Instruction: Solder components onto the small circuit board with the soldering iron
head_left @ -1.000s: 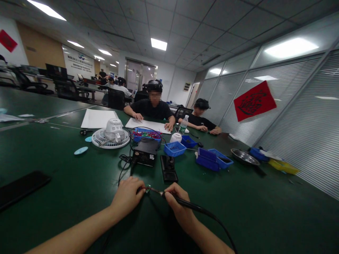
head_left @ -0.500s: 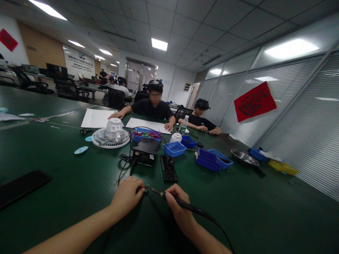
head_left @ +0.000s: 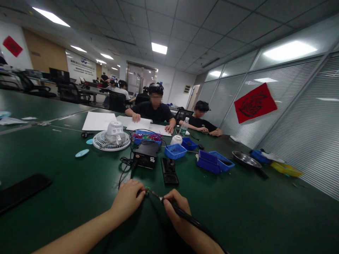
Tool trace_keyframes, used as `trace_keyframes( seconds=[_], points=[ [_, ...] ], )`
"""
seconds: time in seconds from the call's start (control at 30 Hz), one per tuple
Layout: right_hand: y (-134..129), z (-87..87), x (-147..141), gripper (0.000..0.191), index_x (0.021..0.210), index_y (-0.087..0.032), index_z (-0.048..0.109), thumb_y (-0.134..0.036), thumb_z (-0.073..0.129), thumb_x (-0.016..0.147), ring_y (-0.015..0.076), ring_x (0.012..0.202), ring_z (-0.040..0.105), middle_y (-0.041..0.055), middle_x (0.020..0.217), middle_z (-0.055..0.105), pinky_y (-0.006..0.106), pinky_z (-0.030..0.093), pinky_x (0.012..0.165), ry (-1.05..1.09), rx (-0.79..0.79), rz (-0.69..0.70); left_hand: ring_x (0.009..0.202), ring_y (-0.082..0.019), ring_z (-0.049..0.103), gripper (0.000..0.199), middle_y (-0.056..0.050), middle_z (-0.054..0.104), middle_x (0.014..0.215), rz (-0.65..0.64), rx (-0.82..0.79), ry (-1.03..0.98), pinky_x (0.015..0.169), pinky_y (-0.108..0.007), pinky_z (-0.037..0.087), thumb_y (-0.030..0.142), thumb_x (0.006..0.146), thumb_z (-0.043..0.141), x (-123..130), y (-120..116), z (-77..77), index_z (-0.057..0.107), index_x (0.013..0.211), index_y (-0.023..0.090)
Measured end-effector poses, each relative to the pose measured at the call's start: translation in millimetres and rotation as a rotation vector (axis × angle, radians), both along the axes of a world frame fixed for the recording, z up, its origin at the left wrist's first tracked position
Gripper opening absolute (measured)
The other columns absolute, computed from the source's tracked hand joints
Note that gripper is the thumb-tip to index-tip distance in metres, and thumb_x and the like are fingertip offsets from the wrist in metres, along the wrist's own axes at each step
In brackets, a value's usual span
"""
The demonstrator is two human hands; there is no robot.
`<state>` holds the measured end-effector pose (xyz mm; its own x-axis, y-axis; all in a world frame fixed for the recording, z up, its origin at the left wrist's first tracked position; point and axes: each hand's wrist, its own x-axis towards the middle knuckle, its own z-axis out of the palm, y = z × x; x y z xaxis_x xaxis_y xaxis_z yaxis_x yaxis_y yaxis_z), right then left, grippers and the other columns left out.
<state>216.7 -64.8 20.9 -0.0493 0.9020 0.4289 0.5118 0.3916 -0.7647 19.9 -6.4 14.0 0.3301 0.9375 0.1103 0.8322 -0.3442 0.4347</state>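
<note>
My right hand (head_left: 178, 213) grips a soldering iron (head_left: 185, 216) by its black handle, its metal tip pointing left. At that tip lies a small green circuit board (head_left: 147, 190), which the fingers of my left hand (head_left: 129, 195) pinch at its left edge. Whether the tip touches the board is too small to tell. Just beyond my hands stand a black soldering station box (head_left: 145, 155) with cables and a black iron stand (head_left: 169, 171). The cord from the iron runs down under my right forearm.
Behind the station are a blue tray of coloured wires (head_left: 148, 137), a white fan part (head_left: 112, 137) and several blue bins (head_left: 175, 151). A metal bowl (head_left: 247, 159) is on the right, a dark phone-like slab (head_left: 23, 192) on the left. Two people sit across the table.
My hands stay almost in place, the iron's handle slightly lower. Across the table, a person's hand has drawn back and lifts a white sheet. The view has tilted slightly.
</note>
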Motion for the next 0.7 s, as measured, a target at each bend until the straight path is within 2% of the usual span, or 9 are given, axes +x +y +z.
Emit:
trace_keyframes(
  seconds=[0.47, 0.7],
  points=[
    [-1.8, 2.6, 1.5, 0.020, 0.070, -0.017, 0.061, -0.028, 0.052, 0.084, 0.0144, 0.056, 0.056, 0.0003, 0.061, 0.059, 0.024, 0.040, 0.055, -0.067, -0.001, -0.020, 0.091, -0.020, 0.055, 0.019, -0.002, 0.066, 0.087, -0.002, 0.005, 0.013, 0.075, -0.031, 0.033, 0.027, 0.085, 0.047, -0.4, 0.4, 0.7, 0.064, 0.080, 0.023],
    [-3.5, -0.6, 0.9, 0.016, 0.070, -0.019, 0.061, -0.025, 0.055, 0.083, 0.0134, 0.058, 0.056, -0.0007, 0.063, 0.060, 0.023, 0.041, 0.057, -0.063, 0.071, -0.018, 0.092, -0.020, 0.055, 0.018, -0.002, 0.066, 0.088, 0.000, -0.002, 0.031, 0.075, -0.030, 0.033, 0.026, 0.085, 0.048, -0.9, 0.6, 1.0, 0.064, 0.081, 0.023]
  ],
)
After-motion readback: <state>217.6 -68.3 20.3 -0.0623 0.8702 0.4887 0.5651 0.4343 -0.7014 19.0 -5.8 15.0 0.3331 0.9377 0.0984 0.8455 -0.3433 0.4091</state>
